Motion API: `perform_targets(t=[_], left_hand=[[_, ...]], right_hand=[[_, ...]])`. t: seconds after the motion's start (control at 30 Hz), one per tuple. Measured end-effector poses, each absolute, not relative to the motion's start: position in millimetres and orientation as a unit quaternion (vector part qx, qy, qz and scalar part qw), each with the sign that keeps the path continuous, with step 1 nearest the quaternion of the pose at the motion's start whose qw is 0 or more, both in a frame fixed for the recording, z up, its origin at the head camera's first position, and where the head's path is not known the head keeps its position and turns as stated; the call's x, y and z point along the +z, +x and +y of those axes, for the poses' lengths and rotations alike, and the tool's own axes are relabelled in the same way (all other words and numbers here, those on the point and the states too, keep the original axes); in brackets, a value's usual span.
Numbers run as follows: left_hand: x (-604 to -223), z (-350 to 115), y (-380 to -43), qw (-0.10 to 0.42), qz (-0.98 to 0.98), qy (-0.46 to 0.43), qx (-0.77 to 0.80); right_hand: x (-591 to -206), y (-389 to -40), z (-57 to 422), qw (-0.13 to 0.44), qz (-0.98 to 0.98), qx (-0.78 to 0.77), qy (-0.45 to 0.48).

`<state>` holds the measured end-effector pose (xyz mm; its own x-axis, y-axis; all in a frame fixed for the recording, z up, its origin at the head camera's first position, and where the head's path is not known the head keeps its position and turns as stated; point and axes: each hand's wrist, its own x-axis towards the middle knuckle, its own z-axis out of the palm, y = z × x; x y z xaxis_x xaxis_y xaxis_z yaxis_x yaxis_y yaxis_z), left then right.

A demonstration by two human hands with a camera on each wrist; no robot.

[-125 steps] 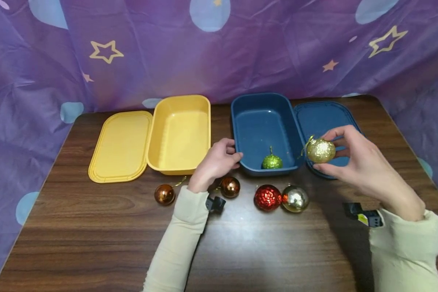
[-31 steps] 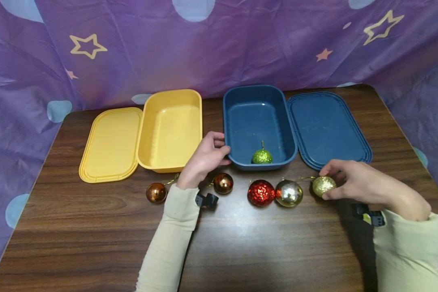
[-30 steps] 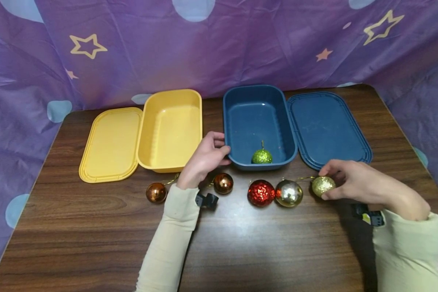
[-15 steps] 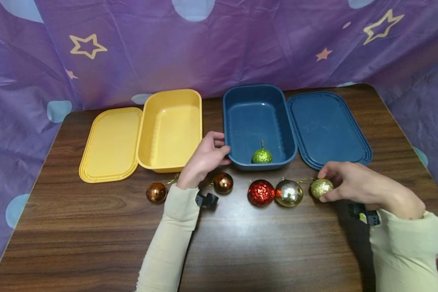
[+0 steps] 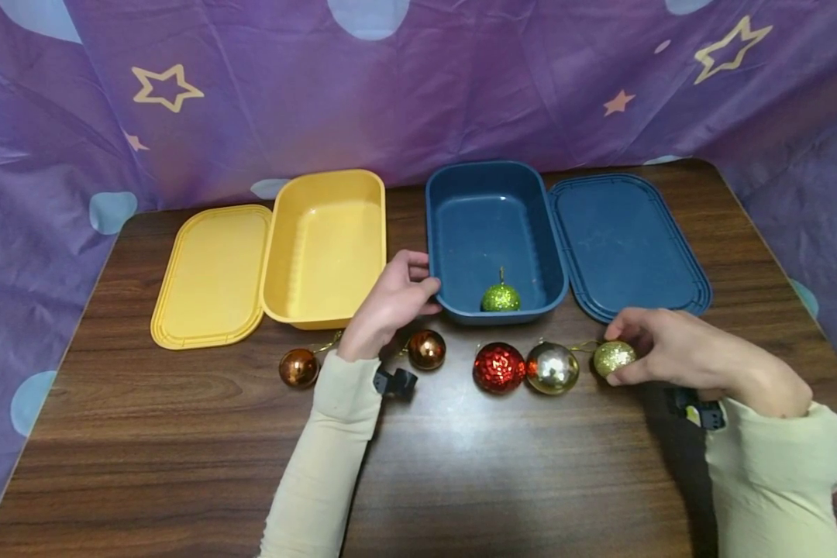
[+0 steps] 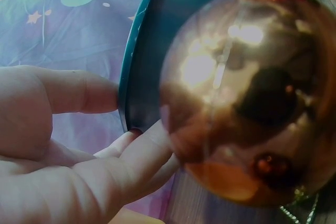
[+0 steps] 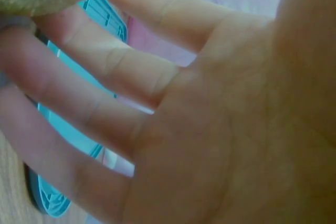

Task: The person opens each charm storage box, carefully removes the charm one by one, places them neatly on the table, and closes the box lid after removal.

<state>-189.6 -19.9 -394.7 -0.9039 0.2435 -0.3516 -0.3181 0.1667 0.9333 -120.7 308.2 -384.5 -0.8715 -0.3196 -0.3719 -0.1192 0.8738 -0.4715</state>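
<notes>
In the head view, my right hand (image 5: 697, 353) holds a gold glitter Christmas bauble (image 5: 614, 359) between thumb and fingers, low over the table at the right end of a row. To its left are a shiny silver-gold bauble (image 5: 552, 368) and a red textured bauble (image 5: 499, 367), close together. My left hand (image 5: 396, 298) rests its fingertips against the left side of the blue box (image 5: 434, 232). A green glitter bauble (image 5: 501, 298) lies inside that box. One brown bauble (image 5: 427, 350) sits near my left wrist and looms large in the left wrist view; another brown bauble (image 5: 299, 368) is farther left.
A yellow box (image 5: 324, 248) stands left of the blue one, with a yellow lid (image 5: 212, 275) beside it. The blue lid (image 5: 628, 244) lies flat right of the blue box, behind my right hand. A purple curtain (image 5: 418, 93) hangs behind the wooden table (image 5: 502, 480).
My right hand brought the gold bauble down from over the blue lid to beside the silver-gold one, then shifted it slightly left and nearer. My left hand stays at the blue box.
</notes>
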Motion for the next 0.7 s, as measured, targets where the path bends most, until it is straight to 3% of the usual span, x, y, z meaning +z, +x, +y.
perform_targets(t=[0.7], left_hand=[[-394.7, -20.0, -189.3, 0.216, 0.734, -0.022, 0.643]], right_hand=[[-380.6, -120.1, 310.4, 0.221, 0.945, -0.214, -0.111]])
